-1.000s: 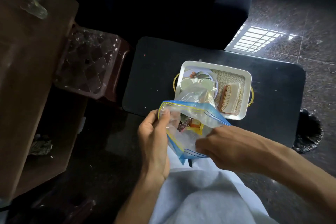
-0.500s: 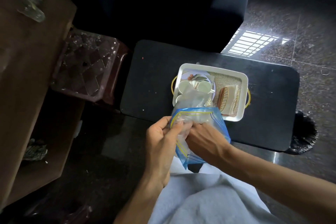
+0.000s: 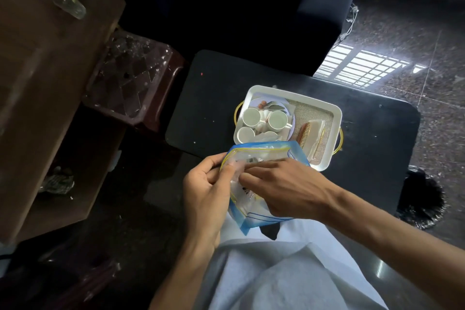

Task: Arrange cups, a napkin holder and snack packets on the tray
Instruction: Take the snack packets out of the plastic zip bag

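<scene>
Reaching into the zip bag (image 3: 264, 156) for the snack packets

A second ago the right hand (image 3: 281, 191) pinched the bag's outer edge; now its fingers are inside the mouth, whether closed on a packet cannot be told, while the left hand (image 3: 208, 191) clenches the rim to hold it open. The packets are still in the bag, above the lap; cups (image 3: 251, 117) and napkin holder (image 3: 312, 133) already sit on the tray (image 3: 337, 113)

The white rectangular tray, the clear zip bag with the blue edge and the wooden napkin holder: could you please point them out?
White rectangular tray (image 3: 336, 118): head view, right rim.
Clear zip bag with blue edge (image 3: 274, 148): head view, upper flap.
Wooden napkin holder (image 3: 305, 135): head view, wooden side panel.
</scene>
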Tool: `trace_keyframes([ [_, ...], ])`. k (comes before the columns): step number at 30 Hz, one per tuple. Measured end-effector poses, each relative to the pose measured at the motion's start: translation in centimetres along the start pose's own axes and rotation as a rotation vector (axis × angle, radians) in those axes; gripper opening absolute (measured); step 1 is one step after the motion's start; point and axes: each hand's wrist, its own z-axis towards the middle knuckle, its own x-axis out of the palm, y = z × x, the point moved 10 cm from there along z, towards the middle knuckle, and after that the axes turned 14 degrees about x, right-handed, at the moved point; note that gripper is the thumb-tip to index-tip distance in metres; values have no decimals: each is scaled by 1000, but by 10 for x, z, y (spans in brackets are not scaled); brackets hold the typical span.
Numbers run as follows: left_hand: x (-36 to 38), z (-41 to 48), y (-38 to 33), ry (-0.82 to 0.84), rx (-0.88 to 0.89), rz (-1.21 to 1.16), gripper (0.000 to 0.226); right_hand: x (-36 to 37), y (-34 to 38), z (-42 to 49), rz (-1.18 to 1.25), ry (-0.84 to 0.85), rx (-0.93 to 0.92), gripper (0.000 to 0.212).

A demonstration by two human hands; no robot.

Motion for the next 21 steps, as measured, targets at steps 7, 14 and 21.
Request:
trace_keyframes([
  [7, 38, -30, 9, 71, -53, -13, 9, -43, -41, -65, 40, -297, -111, 22],
  [14, 83, -59, 29, 278, -121, 87, 20, -74, -121, -108, 321, -502, 141, 36],
  [21, 119, -82, 59, 106, -208, -52, 21, -61, -220, -191, 877, -765, 575, 24],
])
